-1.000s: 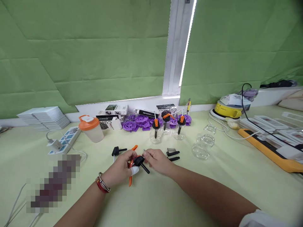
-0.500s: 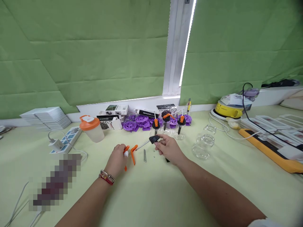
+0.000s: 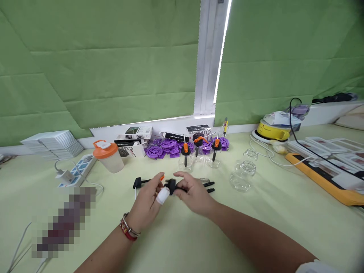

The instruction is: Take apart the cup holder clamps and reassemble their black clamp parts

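Observation:
My left hand (image 3: 148, 200), with a white bandage on one finger, and my right hand (image 3: 192, 192) meet over the pale green table (image 3: 199, 242). Between their fingertips sits a small black plastic part (image 3: 171, 186), pinched from both sides. An orange lever piece (image 3: 161, 177) peeks out behind my left fingers. Another black part (image 3: 139, 182) lies just left of my hands. A spring (image 3: 204, 180) and two black pins (image 3: 209, 187) lie just right of my right hand.
Three clear glass cups with black-and-orange tops (image 3: 199, 153) stand behind my hands, with purple discs (image 3: 167, 146) and small boxes (image 3: 136, 133) by the wall. Empty glass cups (image 3: 243, 176) sit right. An orange-lidded container (image 3: 108, 155) and power strip (image 3: 75, 170) sit left. An orange tray (image 3: 321, 176) lies far right.
My right hand came back from near the cups with the black part. My left hand rose from the table to meet it, and both now grip the part together.

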Tool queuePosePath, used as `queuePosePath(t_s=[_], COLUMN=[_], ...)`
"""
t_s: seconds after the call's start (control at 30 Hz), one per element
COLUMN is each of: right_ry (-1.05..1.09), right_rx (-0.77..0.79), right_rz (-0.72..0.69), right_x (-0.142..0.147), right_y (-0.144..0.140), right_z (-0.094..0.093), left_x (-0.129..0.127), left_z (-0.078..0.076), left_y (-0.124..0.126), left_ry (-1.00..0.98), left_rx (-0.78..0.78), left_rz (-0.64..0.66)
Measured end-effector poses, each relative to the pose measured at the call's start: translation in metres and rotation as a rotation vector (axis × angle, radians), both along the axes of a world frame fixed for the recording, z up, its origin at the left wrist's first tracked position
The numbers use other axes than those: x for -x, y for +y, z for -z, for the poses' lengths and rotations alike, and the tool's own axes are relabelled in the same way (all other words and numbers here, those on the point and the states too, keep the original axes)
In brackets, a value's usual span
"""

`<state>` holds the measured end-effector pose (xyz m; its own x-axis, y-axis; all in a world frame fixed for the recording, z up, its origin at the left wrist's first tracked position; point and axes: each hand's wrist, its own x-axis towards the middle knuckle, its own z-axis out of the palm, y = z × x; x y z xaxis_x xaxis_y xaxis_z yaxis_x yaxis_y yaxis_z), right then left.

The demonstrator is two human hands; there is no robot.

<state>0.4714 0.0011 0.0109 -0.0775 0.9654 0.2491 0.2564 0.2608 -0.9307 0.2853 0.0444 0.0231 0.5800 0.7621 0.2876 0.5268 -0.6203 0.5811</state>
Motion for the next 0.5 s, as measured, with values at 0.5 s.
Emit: queuePosePath(t_s=[0.5], right_ry=[0.360], right_rx=[0.290], right_rz=[0.003], right_x=[-0.009], right_y=[0.019], right_z=[0.009], left_x=[-0.005], left_z=[0.000], left_y=[-0.005], left_ry=[-0.254], left_rx=[0.288], left_rz=[0.204])
